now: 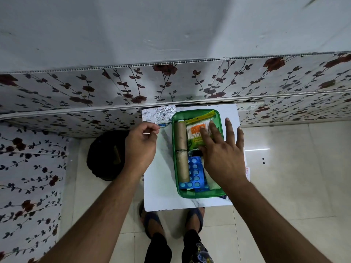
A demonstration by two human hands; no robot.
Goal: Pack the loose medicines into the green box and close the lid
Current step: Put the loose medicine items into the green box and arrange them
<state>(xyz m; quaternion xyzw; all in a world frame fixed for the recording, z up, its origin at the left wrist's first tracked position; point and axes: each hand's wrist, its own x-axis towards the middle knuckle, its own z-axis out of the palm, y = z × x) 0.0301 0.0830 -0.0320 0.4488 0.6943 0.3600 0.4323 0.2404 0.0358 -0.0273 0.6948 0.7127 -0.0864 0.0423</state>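
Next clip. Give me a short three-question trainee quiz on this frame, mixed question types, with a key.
1. True or false: the right hand rests flat on the cotton swab packet inside the green box.
2. What does the left hand pinch? A) one cotton swab B) a blister strip C) a roll
3. Where is the blue blister strip?

Key: 1 true. 2 A. 3 In the box, near end, beside the brown rolls.

Dim, soft, fisheye-warped; floor glare
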